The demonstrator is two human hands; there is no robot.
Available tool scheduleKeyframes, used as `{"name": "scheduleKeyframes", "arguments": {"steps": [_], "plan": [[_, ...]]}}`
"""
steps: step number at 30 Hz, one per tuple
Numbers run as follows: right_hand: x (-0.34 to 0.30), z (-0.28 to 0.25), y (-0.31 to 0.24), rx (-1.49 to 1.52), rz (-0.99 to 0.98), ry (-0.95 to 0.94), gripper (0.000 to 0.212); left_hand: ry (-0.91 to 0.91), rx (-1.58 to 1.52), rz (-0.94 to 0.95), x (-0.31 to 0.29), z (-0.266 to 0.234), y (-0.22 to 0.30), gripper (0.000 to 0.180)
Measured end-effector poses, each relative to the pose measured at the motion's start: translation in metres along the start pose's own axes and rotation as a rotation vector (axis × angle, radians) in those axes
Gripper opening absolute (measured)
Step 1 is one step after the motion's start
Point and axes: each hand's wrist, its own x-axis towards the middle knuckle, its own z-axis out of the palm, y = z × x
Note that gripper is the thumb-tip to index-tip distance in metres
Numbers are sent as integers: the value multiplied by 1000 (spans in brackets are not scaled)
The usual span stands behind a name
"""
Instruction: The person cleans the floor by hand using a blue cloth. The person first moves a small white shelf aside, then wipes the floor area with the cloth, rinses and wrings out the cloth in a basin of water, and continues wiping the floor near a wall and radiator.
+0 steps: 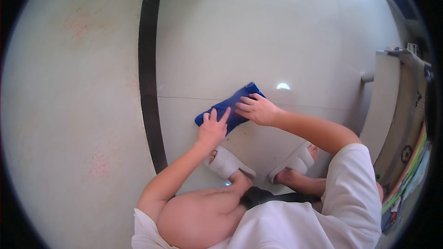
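A dark blue cloth, folded into a long narrow shape, lies slantwise on the pale floor in front of my feet. My left hand rests on its near left part with the fingers spread. On its right part lies my right hand, fingers stretched out over the fabric and pointing left. Neither hand grips the cloth; both press on it from above. My palms hide a little of its near edge.
I squat in white slippers on a glossy tiled floor. To the left, a dark skirting strip runs along a wall with reddish marks. At the right stands a pale cabinet-like piece beside colourful stacked items.
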Motion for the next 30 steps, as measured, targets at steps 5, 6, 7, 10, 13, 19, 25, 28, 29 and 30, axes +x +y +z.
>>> {"name": "scheduleKeyframes", "arguments": {"steps": [5, 6, 7, 10, 13, 19, 25, 28, 29, 30], "plan": [[-40, -2, -33, -20, 99, -6, 51, 130, 54, 169, -16, 7, 2, 72], [-48, -3, -44, -29, 169, -25, 53, 97, 68, 153, -17, 6, 5, 72], [-50, 3, -55, 2, 216, -22, 57, 66, 85, 130, -21, 8, 6, 73], [-56, 8, -80, 64, 338, -5, 59, -31, 49, 114, -29, 16, 14, 76], [-56, 3, -99, 172, 426, -35, 65, -115, 28, 93, -41, 26, 25, 73], [-65, 17, -147, 488, 683, 16, 72, -222, -232, 35, -57, 38, 50, 68], [-57, 29, -183, 982, 1033, 190, 69, -263, -594, -56, -71, 62, 67, 78], [-59, 37, -189, 1136, 1132, 308, 61, -208, -678, -104, -72, 69, 75, 79], [-60, 43, -188, 1304, 1194, 363, 57, -213, -678, -100, -73, 69, 76, 79], [-63, 50, -184, 1469, 1257, 426, 53, -373, -1090, -401, -63, 54, 80, 77]]}}
